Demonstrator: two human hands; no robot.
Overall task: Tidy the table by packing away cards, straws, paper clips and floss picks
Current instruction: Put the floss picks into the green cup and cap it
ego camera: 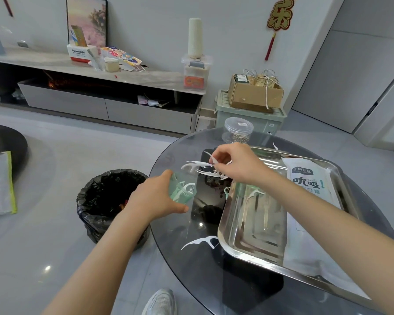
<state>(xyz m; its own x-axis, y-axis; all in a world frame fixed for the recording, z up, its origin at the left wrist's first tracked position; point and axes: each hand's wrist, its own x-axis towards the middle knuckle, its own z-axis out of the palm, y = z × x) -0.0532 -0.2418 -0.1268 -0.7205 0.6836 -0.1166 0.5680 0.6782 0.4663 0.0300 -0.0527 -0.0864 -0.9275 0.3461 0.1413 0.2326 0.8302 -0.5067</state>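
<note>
Pinching floss picks [192, 165]: right hand [237, 164]; left hand [155, 198] grips green box [182, 192]; tray [259, 226] beside

The one camera rides on my head, looking forward and down, close over the glass table [168, 223] edge.
</note>
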